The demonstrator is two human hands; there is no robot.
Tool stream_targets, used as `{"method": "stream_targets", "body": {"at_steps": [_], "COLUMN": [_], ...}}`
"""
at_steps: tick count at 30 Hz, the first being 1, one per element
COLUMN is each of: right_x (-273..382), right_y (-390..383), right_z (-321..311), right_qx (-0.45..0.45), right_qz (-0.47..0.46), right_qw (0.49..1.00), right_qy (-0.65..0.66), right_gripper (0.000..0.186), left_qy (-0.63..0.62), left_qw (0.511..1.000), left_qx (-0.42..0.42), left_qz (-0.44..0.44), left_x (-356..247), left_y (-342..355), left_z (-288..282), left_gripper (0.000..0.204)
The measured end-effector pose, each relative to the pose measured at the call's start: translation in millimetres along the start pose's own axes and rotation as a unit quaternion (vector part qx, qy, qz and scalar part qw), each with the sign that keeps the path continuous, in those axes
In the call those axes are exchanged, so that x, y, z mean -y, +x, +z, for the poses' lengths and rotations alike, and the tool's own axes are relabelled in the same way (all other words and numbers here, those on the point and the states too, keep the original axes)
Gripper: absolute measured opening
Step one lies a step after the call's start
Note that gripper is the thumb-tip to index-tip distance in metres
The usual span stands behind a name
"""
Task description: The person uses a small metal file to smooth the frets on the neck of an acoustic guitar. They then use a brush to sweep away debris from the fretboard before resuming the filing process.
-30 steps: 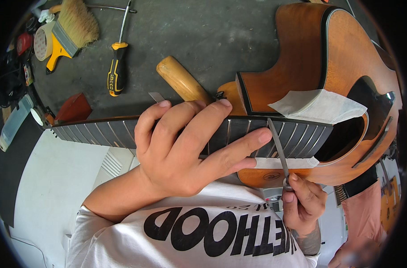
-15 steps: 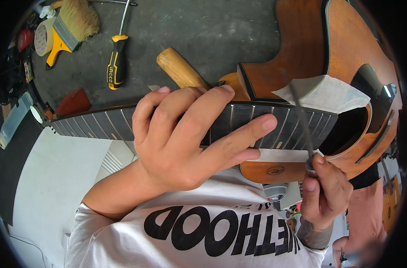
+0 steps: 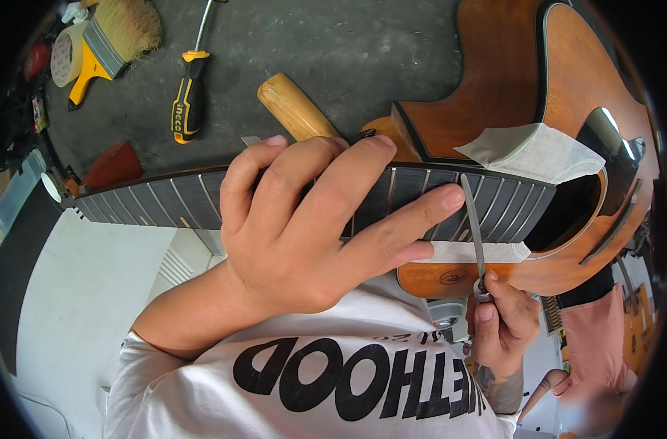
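Observation:
A brown guitar (image 3: 582,58) lies across the bench. My left hand (image 3: 304,219) grips its dark fretboard (image 3: 165,202), fingers spread and bent over it, index fingertip beside a narrow metal file (image 3: 477,245). My right hand (image 3: 505,322) is closed on the file's handle, below the fretboard's right end, with the blade lying across the frets. Pale masking paper (image 3: 520,152) covers the guitar body along the fretboard's far edge, and a paler strip (image 3: 476,253) runs along the near edge. A wooden baton-like piece (image 3: 293,102) projects beyond my left fingers.
A black-and-yellow screwdriver (image 3: 189,99), a wide brush (image 3: 125,33), a tape roll (image 3: 68,55) and a reddish block (image 3: 110,164) lie on the grey bench (image 3: 326,36). A person in pink (image 3: 593,336) is at the lower right.
The guitar and my left hand have shifted slightly up and right. My right hand swung the file rightward, blurred, then back left, and it now sits a little right of where it started.

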State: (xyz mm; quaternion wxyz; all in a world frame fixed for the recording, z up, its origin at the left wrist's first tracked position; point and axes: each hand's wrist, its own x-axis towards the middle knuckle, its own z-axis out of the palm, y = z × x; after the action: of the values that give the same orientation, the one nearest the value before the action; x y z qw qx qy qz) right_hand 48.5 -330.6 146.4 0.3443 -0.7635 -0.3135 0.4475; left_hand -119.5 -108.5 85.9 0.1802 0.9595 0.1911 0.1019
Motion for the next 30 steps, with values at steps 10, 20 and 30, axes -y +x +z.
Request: {"method": "stream_targets", "body": {"at_steps": [10,20,30], "right_x": [37.1,19.1,9.8], "right_y": [64.7,47.6,32.7], "right_z": [-24.0,-47.1,-44.5], "right_qx": [0.062,0.057,0.098], "right_qz": [-0.113,-0.098,-0.054], "right_qw": [0.978,0.983,0.992], "right_qy": [-0.166,-0.143,-0.065], "right_gripper": [0.037,0.03,0.031], "left_qy": [0.002,0.005,-0.001], "left_qw": [1.0,1.0,1.0], "left_qx": [0.002,-0.001,0.004], "left_qz": [-0.017,-0.018,-0.008], "left_x": [-1.8,-2.6,-0.5], "left_y": [-0.2,-3.9,-2.7], "left_z": [-0.7,0.6,1.5], "left_gripper": [0.046,0.043,0.042]}}
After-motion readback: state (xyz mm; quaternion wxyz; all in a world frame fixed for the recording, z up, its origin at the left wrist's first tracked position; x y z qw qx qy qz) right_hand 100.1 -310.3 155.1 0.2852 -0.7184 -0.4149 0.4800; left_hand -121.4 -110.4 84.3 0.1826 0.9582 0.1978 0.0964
